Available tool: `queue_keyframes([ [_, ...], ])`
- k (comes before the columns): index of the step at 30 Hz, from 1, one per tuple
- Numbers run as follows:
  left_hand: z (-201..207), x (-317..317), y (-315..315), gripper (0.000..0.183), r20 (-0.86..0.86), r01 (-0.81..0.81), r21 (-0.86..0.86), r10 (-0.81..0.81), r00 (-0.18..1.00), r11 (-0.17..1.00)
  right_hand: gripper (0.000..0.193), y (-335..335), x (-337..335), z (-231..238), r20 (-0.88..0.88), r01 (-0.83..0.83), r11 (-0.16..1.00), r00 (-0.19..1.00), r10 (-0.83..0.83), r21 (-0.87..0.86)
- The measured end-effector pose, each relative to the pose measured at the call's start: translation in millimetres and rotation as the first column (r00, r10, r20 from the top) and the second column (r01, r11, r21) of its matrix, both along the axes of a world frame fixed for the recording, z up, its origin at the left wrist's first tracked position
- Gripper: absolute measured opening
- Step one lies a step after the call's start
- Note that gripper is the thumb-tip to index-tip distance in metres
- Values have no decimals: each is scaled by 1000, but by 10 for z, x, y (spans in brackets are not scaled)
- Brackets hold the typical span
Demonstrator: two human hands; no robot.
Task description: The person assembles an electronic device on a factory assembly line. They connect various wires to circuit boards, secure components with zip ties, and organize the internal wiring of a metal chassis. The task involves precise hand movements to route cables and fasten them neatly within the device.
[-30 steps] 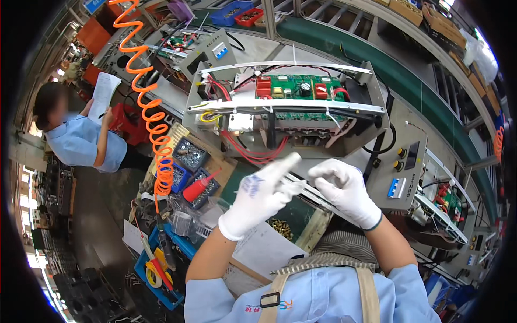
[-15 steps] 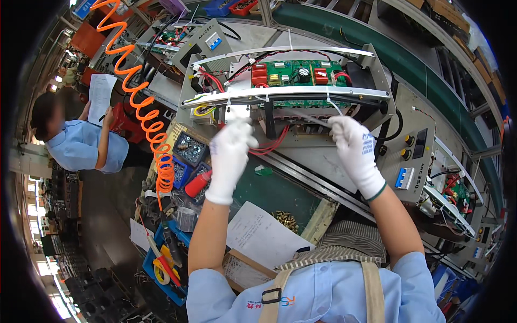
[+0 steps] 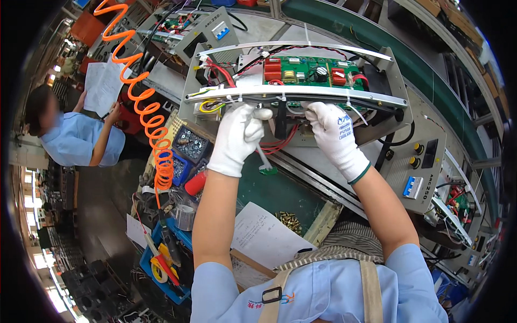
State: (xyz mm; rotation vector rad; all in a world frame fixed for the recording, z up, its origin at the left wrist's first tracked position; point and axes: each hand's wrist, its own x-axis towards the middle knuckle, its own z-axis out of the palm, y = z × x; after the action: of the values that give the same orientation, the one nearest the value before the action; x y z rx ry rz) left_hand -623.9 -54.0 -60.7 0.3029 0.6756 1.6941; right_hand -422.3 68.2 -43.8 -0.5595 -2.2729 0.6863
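An open-framed machine with a green circuit board point(image 3: 301, 72) stands before me, crossed by a near metal bar point(image 3: 301, 92). Black wiring runs beneath that bar, held by white cable ties point(image 3: 349, 101), one with a long loose tail. My left hand point(image 3: 238, 137), in a white glove, has its fingers curled just under the bar's left part; their contents are hidden. A pale strip point(image 3: 264, 157) shows below it, near a small green piece point(image 3: 267, 170). My right hand point(image 3: 334, 137), also gloved, pinches beneath the bar's middle; what it grips is unclear.
Bins of screws point(image 3: 189, 145) and a red bottle point(image 3: 195, 183) lie left, beside a coiled orange hose point(image 3: 148, 110). A blue tool tray point(image 3: 148, 264), paper point(image 3: 264, 231) and brass fittings point(image 3: 289, 222) are nearer. Another machine point(image 3: 417, 172) stands right. A person point(image 3: 81, 134) holds papers at left.
My right hand has moved left, away from the cable tie's tail, and in under the bar. My left hand has turned, fingers curled at the wiring. The whole view has shifted slightly.
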Motion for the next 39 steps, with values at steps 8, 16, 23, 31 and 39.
queue_keyframes([
  [8,-20,94,7,21,24,-81,22,81,996,996,27,-34,55,-225,-95,111,972,987,-133,-208],
  [16,55,106,21,17,55,-89,10,89,995,996,20,-39,11,-117,-58,151,986,987,-147,73],
  [23,26,71,81,19,149,-107,28,102,984,994,13,-268,-386,-170,-57,148,972,985,-161,-183],
  [31,102,105,123,18,152,-134,-33,137,979,990,16,-268,-443,-91,-230,14,746,947,-222,-666],
  [39,57,55,151,21,293,-53,30,42,955,998,15,-262,-365,197,-105,12,506,974,-202,-863],
])
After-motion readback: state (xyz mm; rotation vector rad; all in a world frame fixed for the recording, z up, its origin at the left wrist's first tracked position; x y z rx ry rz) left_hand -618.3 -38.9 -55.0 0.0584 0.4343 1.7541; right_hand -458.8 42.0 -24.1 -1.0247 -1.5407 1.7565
